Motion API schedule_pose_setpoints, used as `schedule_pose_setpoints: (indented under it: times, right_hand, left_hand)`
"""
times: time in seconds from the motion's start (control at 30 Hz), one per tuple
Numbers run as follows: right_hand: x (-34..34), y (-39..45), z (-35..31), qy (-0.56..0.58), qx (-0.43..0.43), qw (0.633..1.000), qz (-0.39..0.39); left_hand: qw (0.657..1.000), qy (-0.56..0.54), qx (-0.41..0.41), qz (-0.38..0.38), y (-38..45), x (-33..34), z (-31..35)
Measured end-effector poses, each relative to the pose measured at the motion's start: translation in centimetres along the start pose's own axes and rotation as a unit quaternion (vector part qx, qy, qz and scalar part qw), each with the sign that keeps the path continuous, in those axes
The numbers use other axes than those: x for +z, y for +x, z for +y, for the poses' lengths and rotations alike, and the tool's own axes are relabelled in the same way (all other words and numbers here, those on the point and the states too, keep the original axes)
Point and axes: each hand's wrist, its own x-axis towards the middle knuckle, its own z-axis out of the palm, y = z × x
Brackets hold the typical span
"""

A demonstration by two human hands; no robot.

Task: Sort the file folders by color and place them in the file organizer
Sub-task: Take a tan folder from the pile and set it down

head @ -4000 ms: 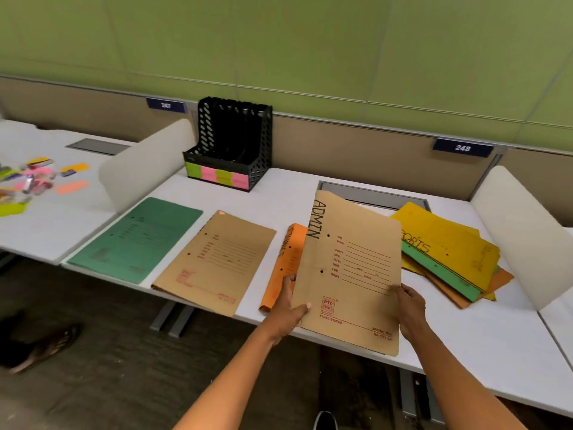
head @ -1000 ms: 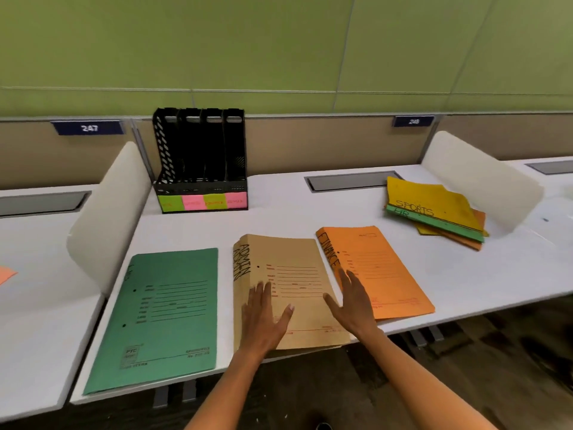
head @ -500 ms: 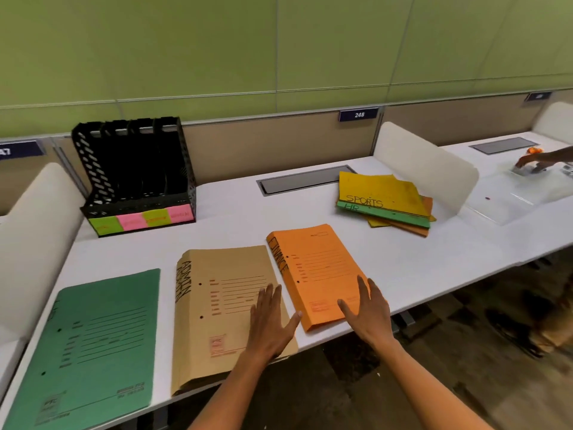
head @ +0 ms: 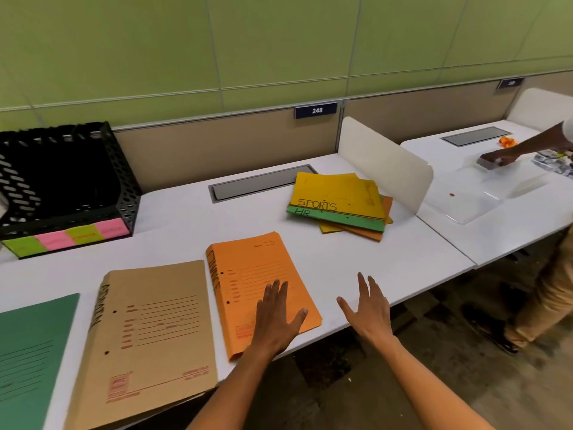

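The left hand [head: 277,315] lies flat, fingers straight and slightly spread, over the lower right part of the orange folder [head: 257,283]; it grips nothing. Whether the palm presses the card or hovers just above it cannot be told. The right hand [head: 367,311] is spread open too, fingers straight and thumb out, above the bare white desk [head: 356,259] just right of that folder, holding nothing.

The orange folder is flat matte card, rectangular, with printed lines and black handwriting along its spine. Just beside it to the left lies a brown folder [head: 148,336], thicker, of kraft paper, with red printed lines, two punched holes and black lettering on the spine; its near corner overhangs the desk edge. Further left, a green folder [head: 28,352] of smooth card is cut off by the frame.

Well apart, toward the back right, an untidy pile of folders [head: 339,209] rests near a rounded white divider [head: 387,166]: a yellow one marked SPORTS on top, a green one marked HR under it, orange and yellow edges below.

At the back left stands the file organizer [head: 66,181], black perforated plastic, with green and pink paper labels along its front lip.

On the neighbouring desk another person's hand [head: 499,157] rests on a small object.
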Motion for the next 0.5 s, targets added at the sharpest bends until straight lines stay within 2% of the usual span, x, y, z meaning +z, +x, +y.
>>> schedule_pose_setpoints:
  times: [0.5]
  right_hand:
    - [-2.4,8.5,5.8,0.023,0.033,0.999,-0.003]
  left_hand:
    - [0.999,0.01,0.023,-0.041,9.3,4.8,6.1]
